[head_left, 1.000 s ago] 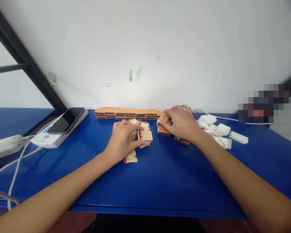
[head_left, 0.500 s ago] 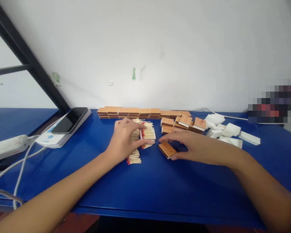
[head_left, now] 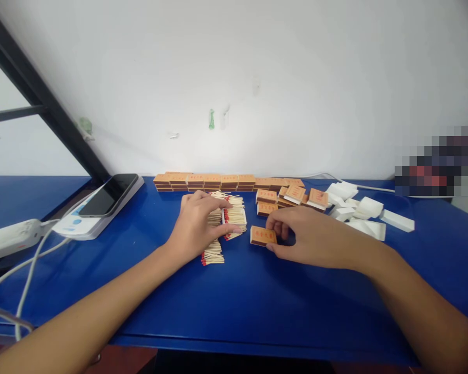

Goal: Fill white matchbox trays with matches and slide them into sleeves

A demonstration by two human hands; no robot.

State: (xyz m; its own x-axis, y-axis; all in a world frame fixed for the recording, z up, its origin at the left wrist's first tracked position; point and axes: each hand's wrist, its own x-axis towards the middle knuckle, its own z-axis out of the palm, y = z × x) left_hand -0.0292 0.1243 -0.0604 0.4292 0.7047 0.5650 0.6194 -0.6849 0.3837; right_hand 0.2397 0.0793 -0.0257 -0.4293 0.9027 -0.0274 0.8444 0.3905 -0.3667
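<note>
My left hand (head_left: 197, 221) rests over a pile of red-tipped matches (head_left: 214, 252). Its thumb and index finger close on the near and far sides of a white matchbox tray (head_left: 245, 218) full of matches. To the right, my right hand (head_left: 296, 234) pinches the right end of an orange matchbox (head_left: 262, 235) with red lettering, low over the blue table. The matchbox is apart from the tray, its long side roughly level across the view. Part of the match pile is hidden under my left hand.
Stacked matchboxes (head_left: 212, 181) form a row along the wall. More loose matchboxes (head_left: 267, 196) lie behind my right hand, beside several empty white trays (head_left: 368, 208). At left are a phone (head_left: 109, 195) on a white device, a power strip (head_left: 11, 239) and white cables.
My right hand has turned the matchbox from a slant to nearly level, its fingers now curled at the right end. The left hand stays at the tray. The view has shifted slightly.
</note>
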